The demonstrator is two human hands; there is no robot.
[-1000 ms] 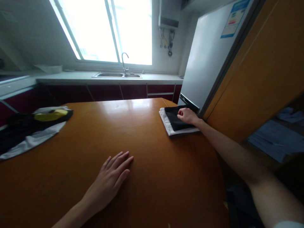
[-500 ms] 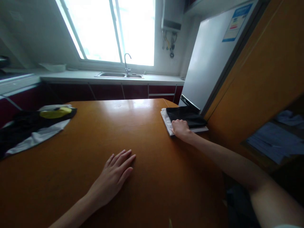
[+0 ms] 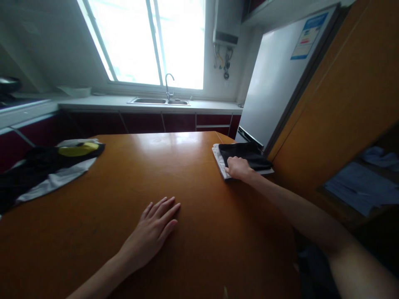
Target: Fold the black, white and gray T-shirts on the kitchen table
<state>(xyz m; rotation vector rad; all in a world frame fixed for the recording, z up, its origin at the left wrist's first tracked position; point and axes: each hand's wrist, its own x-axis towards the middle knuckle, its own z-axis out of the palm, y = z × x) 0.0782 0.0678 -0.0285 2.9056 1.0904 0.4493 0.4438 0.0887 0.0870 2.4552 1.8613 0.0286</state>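
Observation:
My left hand [image 3: 149,233] rests flat on the brown wooden table [image 3: 193,249], palm down, fingers spread and holding nothing. Out to the right, my right hand [image 3: 239,168] is closed at the front edge of a small stack of folded clothes. A folded black garment [image 3: 249,154] lies on top, over folded white cloth [image 3: 219,161] that shows along the left and front. The curled fingertips are mostly hidden, so which layer they grip is unclear. Across the table on the left lies a loose heap of black, white and yellow clothing [image 3: 62,164].
A tall fridge [image 3: 264,79] and a wooden cabinet [image 3: 327,104] stand close on the right, with folded light-blue cloth [image 3: 361,182] in an opening. Behind the table runs a white counter [image 3: 106,101] with a sink [image 3: 148,101] and faucet [image 3: 168,85] under the window.
The view has tipped slightly, so everything sits a little lower and further right. Both hands keep nearly the same places; the right hand remains at the folded stack.

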